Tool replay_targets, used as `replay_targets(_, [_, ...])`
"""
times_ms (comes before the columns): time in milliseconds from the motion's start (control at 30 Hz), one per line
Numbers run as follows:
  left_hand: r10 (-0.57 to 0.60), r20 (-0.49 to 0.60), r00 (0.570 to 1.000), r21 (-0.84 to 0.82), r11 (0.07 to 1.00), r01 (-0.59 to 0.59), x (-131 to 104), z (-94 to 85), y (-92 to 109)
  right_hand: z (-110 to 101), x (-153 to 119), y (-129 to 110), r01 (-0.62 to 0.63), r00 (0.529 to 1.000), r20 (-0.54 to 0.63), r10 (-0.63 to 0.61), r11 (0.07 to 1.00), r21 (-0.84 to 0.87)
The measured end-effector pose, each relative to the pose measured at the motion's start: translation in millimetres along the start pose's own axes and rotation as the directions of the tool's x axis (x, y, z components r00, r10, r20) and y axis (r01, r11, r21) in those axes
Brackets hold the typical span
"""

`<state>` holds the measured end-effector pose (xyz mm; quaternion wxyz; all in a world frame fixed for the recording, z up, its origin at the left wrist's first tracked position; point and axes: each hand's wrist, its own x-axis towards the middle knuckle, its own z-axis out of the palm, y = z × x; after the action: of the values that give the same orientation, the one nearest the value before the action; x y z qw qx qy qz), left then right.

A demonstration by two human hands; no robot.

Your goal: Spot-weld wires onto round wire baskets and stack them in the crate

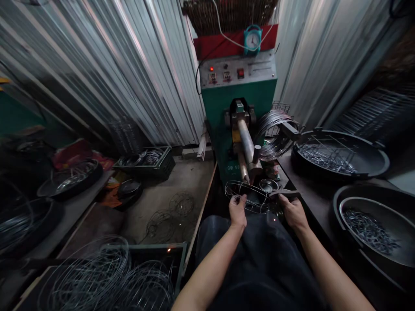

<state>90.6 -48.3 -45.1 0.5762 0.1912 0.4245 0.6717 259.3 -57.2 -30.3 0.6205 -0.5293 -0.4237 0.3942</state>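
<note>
My left hand [238, 211] is closed on the near rim of a round wire frame [231, 188], thumb on top. The frame lies tilted beneath the electrode tips of a green spot welding machine [214, 108], where a small orange glow shows. My right hand [293, 211] grips a slim grey metal tool [285, 191] whose tip reaches the frame's right side; its exact kind is unclear. Just behind that tip sits a small round metal dish [268, 185]. A few tiny orange sparks appear near my lap and to the left.
Two black pans [385, 164] [337, 203] with short metal pieces stand at right. A wire coil [275, 129] hangs beside the machine. At lower left, wire frames [94, 272] fill a green crate [155, 247]. More wire frames [181, 204] lie on the floor.
</note>
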Motion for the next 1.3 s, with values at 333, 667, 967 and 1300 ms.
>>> replay_targets(333, [-0.118, -0.083, 0.99, -0.103, 0.989, 0.109, 3, -5.2, 17, 21, 13, -20, 0.323, 0.915, 0.336, -0.224, 0.905, -0.278])
replay_targets(667, [-0.167, -0.078, 0.983, -0.132, 0.979, 0.155, 16, -8.7, 24, 46, 30, -27, 0.528, 0.842, 0.411, -0.35, 0.687, -0.499])
replay_targets(967, [-0.248, -0.039, 0.968, -0.159, 0.958, 0.239, 27, -6.8, 19, 55, 38, -37, 0.441, 0.883, 0.376, -0.28, 0.769, -0.462])
replay_targets(1300, [0.106, -0.075, 0.992, 0.197, 0.976, -0.089, -12, -8.6, -1, -15, 12, -3, 0.03, 0.993, -0.117, -0.027, 0.999, 0.02])
